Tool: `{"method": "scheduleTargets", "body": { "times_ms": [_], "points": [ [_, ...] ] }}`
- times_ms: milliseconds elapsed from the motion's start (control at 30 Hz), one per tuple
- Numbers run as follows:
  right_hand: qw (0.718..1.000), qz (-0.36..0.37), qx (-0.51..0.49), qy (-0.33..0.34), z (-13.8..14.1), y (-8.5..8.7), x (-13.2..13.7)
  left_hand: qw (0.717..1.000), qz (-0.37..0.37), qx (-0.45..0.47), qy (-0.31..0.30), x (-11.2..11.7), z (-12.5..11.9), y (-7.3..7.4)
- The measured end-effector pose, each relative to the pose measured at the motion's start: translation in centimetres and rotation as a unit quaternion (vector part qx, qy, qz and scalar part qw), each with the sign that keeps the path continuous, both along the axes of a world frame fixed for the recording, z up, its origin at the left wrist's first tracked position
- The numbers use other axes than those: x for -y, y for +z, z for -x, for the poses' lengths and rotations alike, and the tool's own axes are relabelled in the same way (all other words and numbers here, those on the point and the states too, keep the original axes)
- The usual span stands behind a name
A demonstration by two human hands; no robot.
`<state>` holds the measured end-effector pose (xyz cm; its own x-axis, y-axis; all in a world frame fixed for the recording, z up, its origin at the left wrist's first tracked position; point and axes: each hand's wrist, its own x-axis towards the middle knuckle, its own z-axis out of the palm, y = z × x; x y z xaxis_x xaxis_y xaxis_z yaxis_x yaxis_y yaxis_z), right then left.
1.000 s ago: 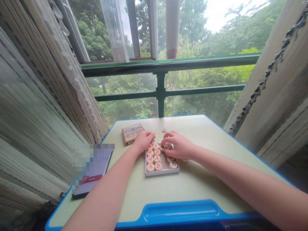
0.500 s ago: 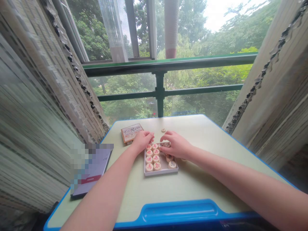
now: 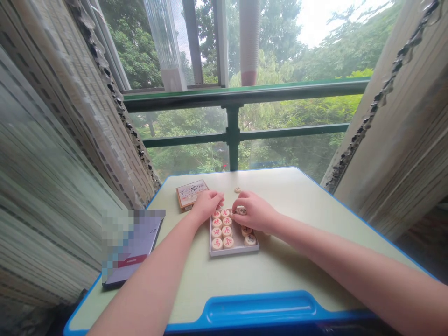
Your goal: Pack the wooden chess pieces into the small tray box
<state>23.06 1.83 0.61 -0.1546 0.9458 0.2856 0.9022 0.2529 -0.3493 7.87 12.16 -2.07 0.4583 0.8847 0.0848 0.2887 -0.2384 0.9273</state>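
Observation:
A shallow white box [image 3: 234,253] of round wooden Chinese chess pieces sits mid-table. Red-marked pieces [image 3: 227,231] fill two columns at its left, and a black-marked piece [image 3: 250,240] lies at the near right corner. My right hand [image 3: 255,212] is over the far right part of the box, thumb and fingers closed around a Chinese chess piece [image 3: 232,213], mostly hidden. By the far left corner rests my left hand [image 3: 209,204], its fingers drawn together; what they hold, if anything, is hidden. One loose piece [image 3: 237,190] lies on the table beyond the box.
Left of the box is its printed lid [image 3: 189,192], partly behind my left hand. A grey-purple booklet [image 3: 136,252], partly pixelated, lies at the table's left edge. The pale table [image 3: 297,275] has a blue rim with a moulded tray [image 3: 261,308] in front. Curtains hang on both sides.
My right hand has shifted very slightly over the far side of the box, its thumb and fingers still bent inward. My left hand has stayed in place.

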Motion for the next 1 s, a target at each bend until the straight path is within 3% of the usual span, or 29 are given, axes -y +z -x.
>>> {"method": "scheduleTargets", "body": {
  "times_ms": [1000],
  "points": [
    [1.000,0.008,0.026,-0.006,-0.08,0.49,0.01,1.000,-0.004,-0.006,-0.003,0.03,-0.03,0.05]
  ]
}}
